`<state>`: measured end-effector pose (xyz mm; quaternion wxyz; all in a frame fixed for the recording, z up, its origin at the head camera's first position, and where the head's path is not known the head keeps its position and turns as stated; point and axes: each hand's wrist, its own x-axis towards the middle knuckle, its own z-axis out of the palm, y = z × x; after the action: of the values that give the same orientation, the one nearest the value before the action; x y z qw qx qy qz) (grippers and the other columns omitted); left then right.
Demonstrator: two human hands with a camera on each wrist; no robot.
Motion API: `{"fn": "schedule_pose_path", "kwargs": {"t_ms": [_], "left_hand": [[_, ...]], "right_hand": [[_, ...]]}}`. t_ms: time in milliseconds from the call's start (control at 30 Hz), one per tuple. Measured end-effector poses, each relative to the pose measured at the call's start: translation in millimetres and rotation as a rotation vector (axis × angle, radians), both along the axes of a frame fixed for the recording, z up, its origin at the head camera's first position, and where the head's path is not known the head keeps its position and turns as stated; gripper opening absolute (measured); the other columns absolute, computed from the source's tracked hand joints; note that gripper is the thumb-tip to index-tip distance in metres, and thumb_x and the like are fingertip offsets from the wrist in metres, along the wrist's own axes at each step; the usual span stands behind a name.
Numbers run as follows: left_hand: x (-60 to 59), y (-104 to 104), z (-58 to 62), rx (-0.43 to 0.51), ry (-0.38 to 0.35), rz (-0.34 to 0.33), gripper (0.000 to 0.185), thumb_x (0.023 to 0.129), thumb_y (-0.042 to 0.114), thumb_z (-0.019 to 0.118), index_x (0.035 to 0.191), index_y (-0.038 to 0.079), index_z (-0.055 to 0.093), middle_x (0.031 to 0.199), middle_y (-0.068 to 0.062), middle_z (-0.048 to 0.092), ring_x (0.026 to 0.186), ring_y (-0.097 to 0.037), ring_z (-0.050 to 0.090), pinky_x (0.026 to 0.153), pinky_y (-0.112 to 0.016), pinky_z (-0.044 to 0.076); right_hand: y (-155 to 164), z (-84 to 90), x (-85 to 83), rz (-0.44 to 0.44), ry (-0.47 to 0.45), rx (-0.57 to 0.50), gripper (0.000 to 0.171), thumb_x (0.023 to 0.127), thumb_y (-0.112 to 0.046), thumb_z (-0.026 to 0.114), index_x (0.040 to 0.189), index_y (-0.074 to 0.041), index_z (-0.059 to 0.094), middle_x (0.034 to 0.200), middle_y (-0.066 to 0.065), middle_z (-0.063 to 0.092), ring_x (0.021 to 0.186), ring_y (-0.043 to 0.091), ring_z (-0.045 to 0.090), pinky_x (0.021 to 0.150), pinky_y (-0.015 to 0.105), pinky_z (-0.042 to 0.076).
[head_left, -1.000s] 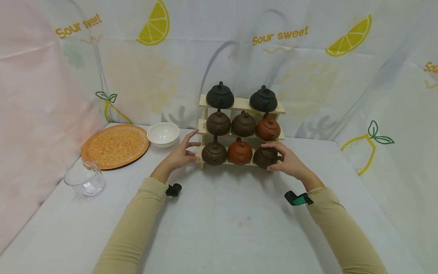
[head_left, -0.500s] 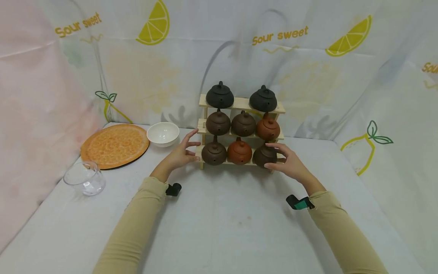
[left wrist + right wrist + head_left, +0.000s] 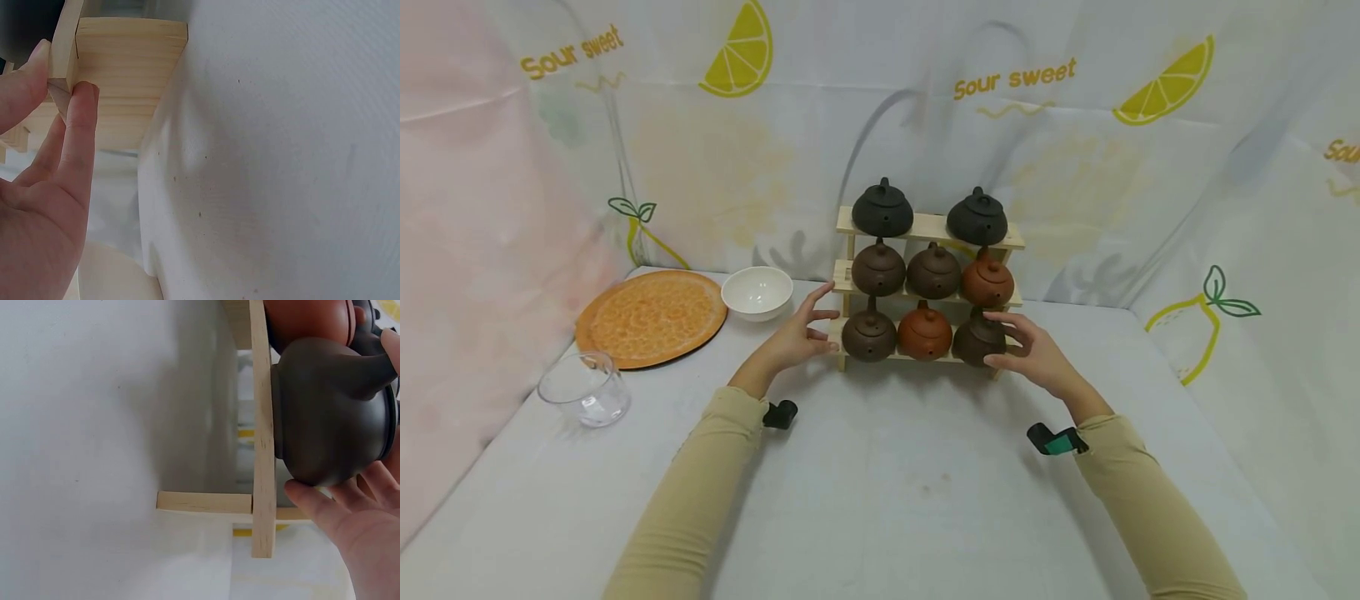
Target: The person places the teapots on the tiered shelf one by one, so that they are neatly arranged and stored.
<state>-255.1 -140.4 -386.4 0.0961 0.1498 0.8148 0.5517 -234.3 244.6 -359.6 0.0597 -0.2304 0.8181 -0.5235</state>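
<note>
Right hand [image 3: 1036, 358] is cupping the dark brown round clay teapot [image 3: 979, 340] at the right end of the bottom tier of the three-tier pale wooden rack [image 3: 929, 225], fingers curled round its side. Right wrist view is showing the thumb under the teapot [image 3: 331, 419], resting on the shelf plank. Left hand [image 3: 795, 335] is touching the rack's left post, fingers straight; left wrist view is showing two fingertips [image 3: 82, 94] pressing the wood. White cloth-covered counter [image 3: 880, 483] is carrying an orange round tray [image 3: 653, 318], white bowl [image 3: 757, 292] and clear glass cup [image 3: 584, 389]. Lemon-print curtain [image 3: 1075, 125] is hanging behind.
</note>
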Motion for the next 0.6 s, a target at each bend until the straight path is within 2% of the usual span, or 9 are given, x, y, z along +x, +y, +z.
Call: {"fn": "schedule_pose_path", "kwargs": {"t_ms": [233, 367, 500, 600], "left_hand": [[0.6, 0.6, 0.5, 0.005, -0.002, -0.002, 0.097, 0.082, -0.009, 0.064, 0.15, 0.03, 0.006, 0.14, -0.023, 0.038, 0.096, -0.037, 0.056, 0.084, -0.042, 0.045], [0.5, 0.8, -0.6, -0.007, -0.003, 0.005, 0.097, 0.082, -0.008, 0.064, 0.15, 0.031, 0.006, 0.14, -0.023, 0.038, 0.097, -0.037, 0.055, 0.084, -0.042, 0.045], [2.9, -3.4, -3.7, -0.034, 0.035, 0.012, 0.093, 0.084, -0.003, 0.065, 0.15, 0.029, 0.007, 0.14, -0.023, 0.038, 0.101, -0.038, 0.056, 0.085, -0.044, 0.045], [8.6, -12.6, -5.9, -0.071, 0.088, 0.042, 0.083, 0.087, 0.006, 0.066, 0.15, 0.022, 0.014, 0.137, -0.023, 0.042, 0.105, -0.037, 0.056, 0.087, -0.044, 0.045]], "right_hand": [[1.0, -2.2, 0.8, -0.01, -0.015, -0.018, 0.063, 0.084, -0.006, 0.069, 0.14, -0.006, 0.038, 0.145, 0.012, 0.029, 0.133, 0.033, 0.027, 0.102, 0.048, 0.029], [3.5, 1.1, 4.7, -0.022, -0.024, -0.007, 0.065, 0.084, -0.007, 0.069, 0.141, -0.006, 0.037, 0.145, 0.011, 0.03, 0.131, 0.034, 0.031, 0.101, 0.046, 0.032], [10.4, 7.5, 10.4, -0.015, 0.03, 0.016, 0.06, 0.085, -0.005, 0.067, 0.138, 0.0, 0.038, 0.142, 0.018, 0.034, 0.128, 0.036, 0.034, 0.1, 0.046, 0.033], [20.1, 13.9, 15.8, -0.036, 0.084, 0.085, 0.056, 0.087, -0.007, 0.066, 0.136, 0.001, 0.04, 0.139, 0.021, 0.037, 0.126, 0.038, 0.035, 0.098, 0.048, 0.034]]}}
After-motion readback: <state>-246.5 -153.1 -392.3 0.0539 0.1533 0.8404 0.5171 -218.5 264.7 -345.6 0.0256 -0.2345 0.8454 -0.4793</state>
